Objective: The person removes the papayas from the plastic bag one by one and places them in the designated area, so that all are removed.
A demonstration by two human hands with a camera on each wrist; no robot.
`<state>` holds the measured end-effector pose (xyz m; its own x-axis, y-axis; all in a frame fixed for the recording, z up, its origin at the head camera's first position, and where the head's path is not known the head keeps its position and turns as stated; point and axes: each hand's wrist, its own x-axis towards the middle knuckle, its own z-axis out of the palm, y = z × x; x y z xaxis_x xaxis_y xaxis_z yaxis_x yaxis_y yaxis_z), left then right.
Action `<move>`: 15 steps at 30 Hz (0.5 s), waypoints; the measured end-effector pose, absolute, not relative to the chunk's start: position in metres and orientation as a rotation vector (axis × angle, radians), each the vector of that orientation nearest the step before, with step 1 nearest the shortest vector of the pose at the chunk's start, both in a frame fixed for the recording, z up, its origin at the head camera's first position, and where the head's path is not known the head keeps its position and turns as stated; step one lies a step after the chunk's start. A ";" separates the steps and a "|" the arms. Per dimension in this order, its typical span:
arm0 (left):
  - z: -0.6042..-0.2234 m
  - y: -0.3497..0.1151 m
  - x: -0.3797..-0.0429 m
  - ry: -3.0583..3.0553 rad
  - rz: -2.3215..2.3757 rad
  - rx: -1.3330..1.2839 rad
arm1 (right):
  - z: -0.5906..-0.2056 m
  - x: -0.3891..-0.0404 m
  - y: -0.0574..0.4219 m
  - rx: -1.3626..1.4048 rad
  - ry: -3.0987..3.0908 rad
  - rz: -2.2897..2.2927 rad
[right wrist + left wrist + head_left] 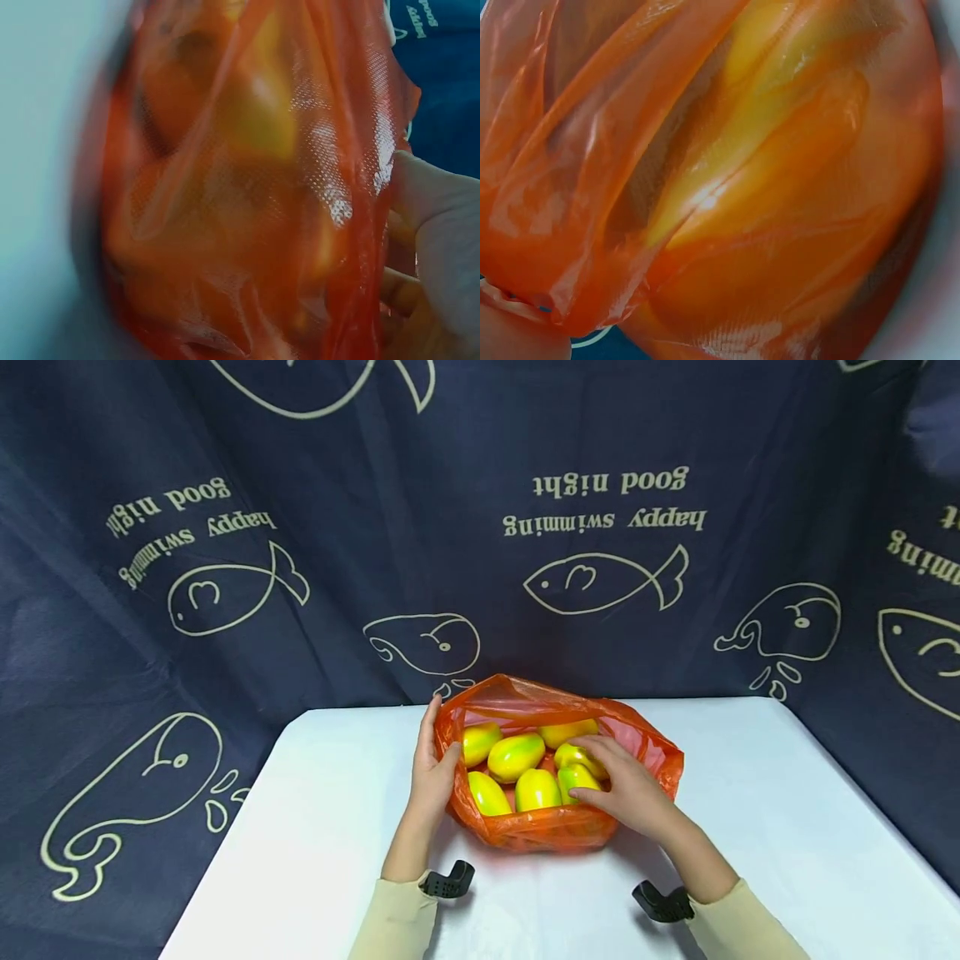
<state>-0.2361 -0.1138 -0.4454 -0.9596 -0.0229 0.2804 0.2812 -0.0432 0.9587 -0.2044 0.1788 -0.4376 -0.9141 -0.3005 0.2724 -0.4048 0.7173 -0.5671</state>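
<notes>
On our counter (300, 860), left fingers (428, 732) pinch the bag (551, 831), lower centre; right fingers (611, 754) (grip unclear to us) overlie its rightmost fruits (576, 777).

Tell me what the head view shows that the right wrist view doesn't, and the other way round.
Only the head view: the left hand gripping the rim of the red-orange plastic bag, beige sleeves and black wristbands. Only the right wrist view: the bag film's fine dimpled texture. Both: the bag, the right hand, yellow-green mangoes (blurred through film in the wrist view) and printed navy cloth.
</notes>
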 end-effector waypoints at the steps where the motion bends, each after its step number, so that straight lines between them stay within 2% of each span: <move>1: -0.445 -0.114 -0.236 -2.014 -2.108 -0.283 | -0.439 -0.204 0.179 0.558 -2.763 0.963; 9: -0.446 -0.116 -0.234 -2.023 -2.141 -0.287 | -0.445 -0.204 0.173 0.459 -2.832 0.729; 15: -0.445 -0.116 -0.234 -2.027 -2.126 -0.279 | -0.447 -0.203 0.171 0.439 -2.859 0.726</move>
